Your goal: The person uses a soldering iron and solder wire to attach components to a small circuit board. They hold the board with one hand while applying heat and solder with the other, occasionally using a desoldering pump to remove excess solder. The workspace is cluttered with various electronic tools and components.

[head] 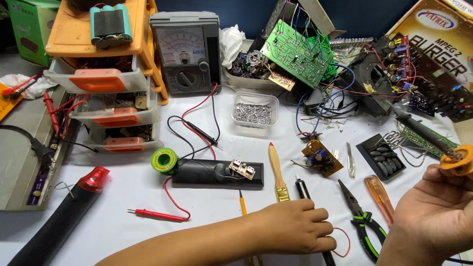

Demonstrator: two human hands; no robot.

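While the left hand (pixel 294 227) lies knuckles-up on the white tabletop (pixel 123 224), its fingers are curled shut around a slim black tool (pixel 301 189) whose tip sticks out just beyond the knuckles and whose other end shows below the palm. Just beside that tip, on the thumb side, lies a small wooden-handled brush (pixel 277 171); a thin red wire (pixel 343 242) loops out beside the little finger. Further off past the knuckles sits a black block (pixel 197 172) carrying a small circuit board (pixel 242 169), with a green solder reel (pixel 164 160) touching its end. The right hand (pixel 433 216) is raised near the frame edge, its fingers closed on the orange handle of a soldering iron (pixel 456 160), the dark shaft running away from the grip. Between the two hands lie green-handled pliers (pixel 362 216) and an orange screwdriver (pixel 379 197).
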